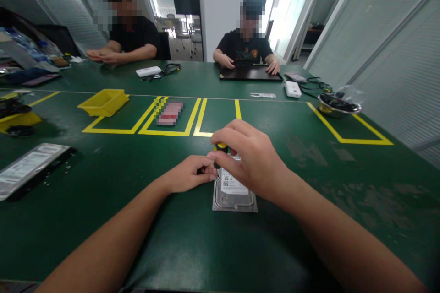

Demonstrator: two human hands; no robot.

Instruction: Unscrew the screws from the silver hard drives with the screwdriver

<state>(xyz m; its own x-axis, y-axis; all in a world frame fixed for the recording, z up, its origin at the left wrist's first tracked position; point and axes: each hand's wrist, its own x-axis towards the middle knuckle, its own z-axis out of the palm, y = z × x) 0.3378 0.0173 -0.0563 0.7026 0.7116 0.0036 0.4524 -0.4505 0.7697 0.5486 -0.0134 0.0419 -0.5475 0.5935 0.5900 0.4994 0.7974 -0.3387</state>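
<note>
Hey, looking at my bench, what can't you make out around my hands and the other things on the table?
All in the head view:
Yellow-and-black tool: its tip, hidden among the hands.
Hard drive: its far right part, covered by the right hand; the print on its label, too small.
Silvery device: one end, cut off by the left edge.
Metal bowl: its dark contents, too small and blurred.

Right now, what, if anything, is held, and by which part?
The right grip holds a yellow-and-black tool, likely a screwdriver, by its handle. Whether the left grip holds the hard drive cannot be told.
</note>
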